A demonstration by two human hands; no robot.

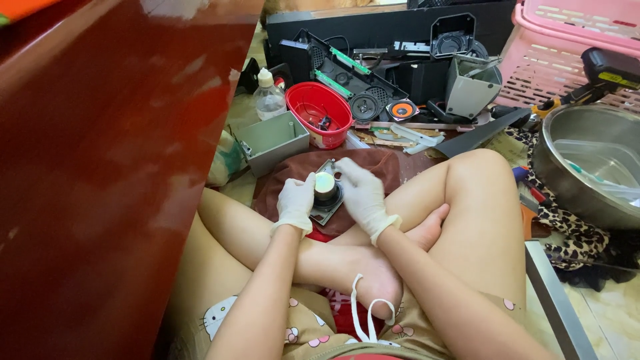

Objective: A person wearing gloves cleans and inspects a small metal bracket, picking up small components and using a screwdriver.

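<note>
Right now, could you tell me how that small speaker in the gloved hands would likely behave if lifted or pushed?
The small speaker probably feels heavy for its size, given its shiny metal magnet. Its squarish frame lies flat on the brown cloth, so it seems unlikely to roll. Both the left hand and right hand steady it.

I have one view, worn on the head. It looks steeply down, close over crossed legs (347,247) on the floor (613,313).

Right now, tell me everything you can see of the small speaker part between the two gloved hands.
The speaker part is small, with a shiny round metal magnet on top and a dark, squarish frame beneath. It sits magnet-up on a brown cloth in front of the crossed legs. The left hand grips its left side; the right hand covers its right edge and top corner. Finer detail is hidden.
</note>
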